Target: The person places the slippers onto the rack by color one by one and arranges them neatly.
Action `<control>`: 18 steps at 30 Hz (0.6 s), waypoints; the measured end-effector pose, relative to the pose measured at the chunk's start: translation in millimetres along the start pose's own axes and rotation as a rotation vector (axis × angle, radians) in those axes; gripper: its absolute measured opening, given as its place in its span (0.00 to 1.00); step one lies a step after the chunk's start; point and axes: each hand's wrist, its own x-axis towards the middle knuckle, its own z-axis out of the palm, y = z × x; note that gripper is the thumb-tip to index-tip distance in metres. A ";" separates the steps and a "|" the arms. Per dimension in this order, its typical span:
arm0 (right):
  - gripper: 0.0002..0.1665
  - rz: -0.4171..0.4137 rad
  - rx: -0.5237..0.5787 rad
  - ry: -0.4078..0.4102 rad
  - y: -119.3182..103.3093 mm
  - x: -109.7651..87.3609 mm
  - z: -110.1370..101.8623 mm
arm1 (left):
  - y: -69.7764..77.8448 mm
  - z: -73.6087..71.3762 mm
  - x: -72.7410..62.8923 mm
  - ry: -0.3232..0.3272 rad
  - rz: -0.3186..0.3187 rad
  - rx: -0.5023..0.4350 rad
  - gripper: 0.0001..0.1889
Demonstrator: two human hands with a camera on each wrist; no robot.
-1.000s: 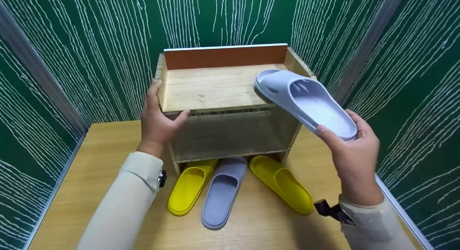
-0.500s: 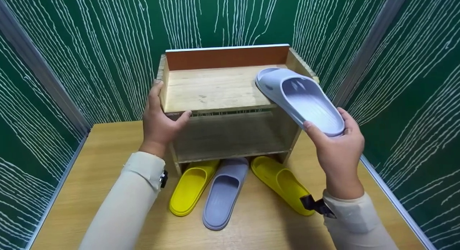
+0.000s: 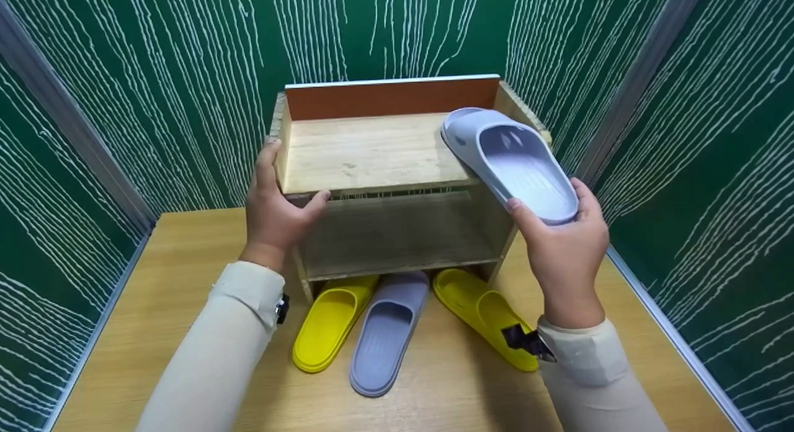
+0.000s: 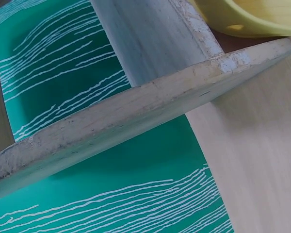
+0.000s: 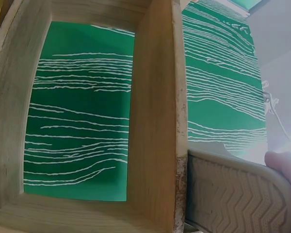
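My right hand (image 3: 567, 252) pinches the heel end of a light grey-lilac slipper (image 3: 527, 171), thumb on its near side and fingers round its far side. The slipper slants over the right part of the top shelf of a small wooden shoe rack (image 3: 366, 153), toe toward the back. In the right wrist view, the ridged sole (image 5: 237, 194) faces the camera beside the shelf edge. My left hand (image 3: 276, 208) grips the rack's left side at the front corner, fingers outside and thumb on the front edge; only a sliver of it shows in the left wrist view.
On the wooden tabletop (image 3: 198, 283), a yellow slipper (image 3: 325, 329) and a matching grey-lilac slipper (image 3: 381, 339) lie partly under the rack. Another yellow slipper (image 3: 484, 311) lies at the right, angled outward. Green panels (image 3: 428, 28) with white drip lines enclose the back and sides.
My right hand has moved left and forward with the grey-lilac slipper, bringing it further over the top shelf. The left hand stays on the rack's side.
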 end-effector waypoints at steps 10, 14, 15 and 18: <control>0.57 0.003 -0.034 0.032 0.4 5.9 17.4 | 2.5 -1.1 1.0 -0.018 -0.023 0.009 0.53; 0.57 -0.001 -0.051 0.042 2.0 9.0 24.1 | 2.7 -1.2 1.0 -0.023 -0.031 0.011 0.53; 0.57 0.002 -0.055 0.040 2.7 10.0 25.6 | 2.7 -1.3 0.6 -0.023 -0.033 0.010 0.52; 0.58 0.018 -0.075 0.038 4.9 13.3 29.7 | 2.8 -1.2 -0.1 -0.022 -0.029 0.009 0.53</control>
